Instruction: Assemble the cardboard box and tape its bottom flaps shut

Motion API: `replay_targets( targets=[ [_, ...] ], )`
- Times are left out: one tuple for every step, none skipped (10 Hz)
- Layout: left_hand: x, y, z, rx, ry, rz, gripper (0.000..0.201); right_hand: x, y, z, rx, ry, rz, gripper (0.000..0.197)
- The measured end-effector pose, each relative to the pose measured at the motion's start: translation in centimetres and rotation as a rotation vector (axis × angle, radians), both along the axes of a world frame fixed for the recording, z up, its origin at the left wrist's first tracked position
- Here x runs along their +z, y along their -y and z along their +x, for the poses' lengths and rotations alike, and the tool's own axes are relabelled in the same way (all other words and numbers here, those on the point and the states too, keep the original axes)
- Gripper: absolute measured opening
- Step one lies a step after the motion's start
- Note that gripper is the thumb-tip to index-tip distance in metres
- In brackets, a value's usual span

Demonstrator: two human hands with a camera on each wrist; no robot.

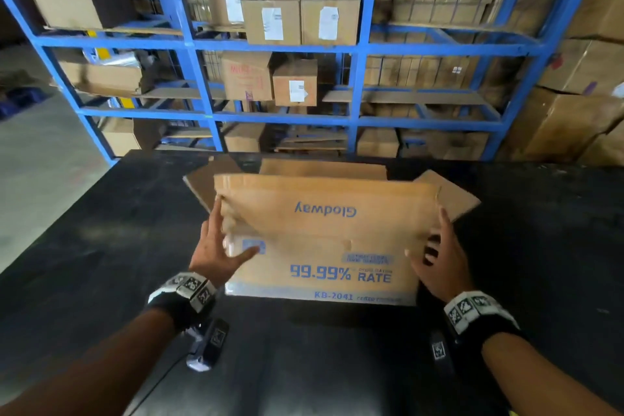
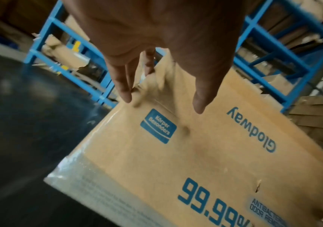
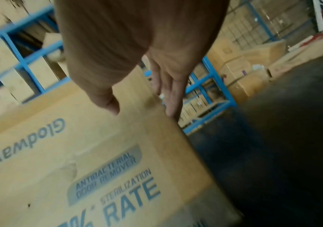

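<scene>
A brown cardboard box with blue "Glodway" print upside down stands on the black table. Its flaps splay outward at the top: the left flap, the back flap and the right flap. My left hand lies against the box's left edge, fingers straight, thumb spread across the front panel. My right hand lies against the right edge, also with straight fingers. In the left wrist view my left hand touches the box near its corner. In the right wrist view my right hand straddles the box's right corner.
Old clear tape clings to the box's lower left edge. Blue steel shelving loaded with cartons stands just behind the table. More cartons are stacked at the right. Grey floor lies off the table's left side.
</scene>
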State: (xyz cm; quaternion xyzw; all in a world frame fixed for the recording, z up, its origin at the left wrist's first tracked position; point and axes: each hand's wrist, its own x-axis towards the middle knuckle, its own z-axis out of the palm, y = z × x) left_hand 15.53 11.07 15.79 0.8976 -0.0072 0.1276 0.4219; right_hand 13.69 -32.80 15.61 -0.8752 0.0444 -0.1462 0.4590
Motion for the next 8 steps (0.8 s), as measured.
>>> replay_targets(
  targets=[
    [-6.2, -2.1, -3.7, 0.034, -0.171, -0.152, 0.133, -4.5, -0.5, -3.6, -0.097, -0.074, -0.015, 0.103],
    [-8.3, -2.3, -7.7, 0.089, -0.259, -0.132, 0.092, -8.8, -0.2, -6.8, -0.133, -0.108, 0.043, 0.067],
    [-8.6, -2.3, -10.5, 0.149, -0.286, -0.089, 0.057, -10.4, 0.4, -8.7, -0.118, -0.062, -0.032, 0.036],
    [-8.4, -3.0, -11.5, 0.14, -0.266, -0.007, 0.056, -9.7, 1.0, -9.4, -0.046, -0.018, -0.154, 0.031],
    [-7.8, -3.5, -11.6, 0.089, -0.255, 0.039, 0.047, -9.1, 1.8, -10.1, -0.045, -0.003, -0.189, 0.033],
    [-7.7, -4.0, -12.2, -0.017, -0.238, 0.097, 0.053, -9.1, 2.1, -10.9, -0.008, -0.023, -0.178, 0.044],
    [-8.1, -5.5, -12.9, -0.089, -0.148, 0.086, 0.056, -8.4, 2.4, -11.9, -0.046, -0.056, -0.131, 0.047],
    [-8.9, -7.8, -13.9, 0.101, -0.192, -0.016, 0.054, -9.2, 3.5, -13.6, -0.092, -0.131, -0.02, 0.057]
  ],
)
